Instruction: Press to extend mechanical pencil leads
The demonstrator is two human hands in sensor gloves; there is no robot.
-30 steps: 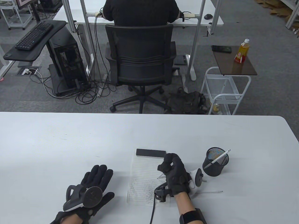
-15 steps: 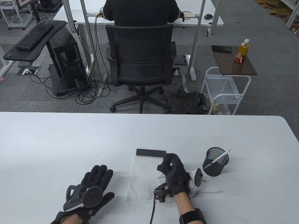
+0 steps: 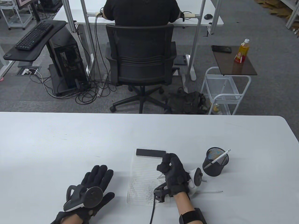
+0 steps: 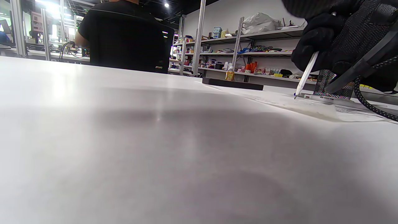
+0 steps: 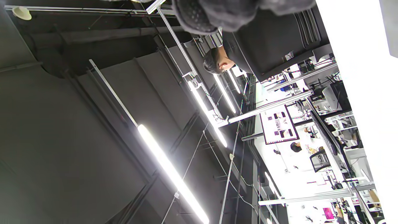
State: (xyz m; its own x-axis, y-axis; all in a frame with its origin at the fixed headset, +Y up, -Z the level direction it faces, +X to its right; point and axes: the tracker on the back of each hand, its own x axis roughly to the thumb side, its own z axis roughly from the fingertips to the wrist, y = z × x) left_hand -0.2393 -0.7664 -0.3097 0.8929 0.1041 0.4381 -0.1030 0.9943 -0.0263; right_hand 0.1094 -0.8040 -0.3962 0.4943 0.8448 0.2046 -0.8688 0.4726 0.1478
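Observation:
My right hand (image 3: 171, 171) grips a white mechanical pencil (image 3: 160, 175) upright, its tip down on the lined notepad (image 3: 142, 179). The left wrist view shows the pencil (image 4: 306, 74) slanting from the right hand (image 4: 339, 40), tip touching the paper. My left hand (image 3: 93, 184) rests flat on the table (image 3: 70, 144), fingers spread, holding nothing. A second white pencil (image 3: 217, 158) stands in the black mesh cup (image 3: 216, 164). A third pencil (image 3: 213, 191) lies on the table right of my right hand.
A black eraser-like block (image 3: 150, 152) lies at the notepad's far edge. Dark pencil marks cover the pad's near part. A cable (image 3: 153, 207) runs from my right wrist toward the table's near edge. A person sits at a desk beyond the table.

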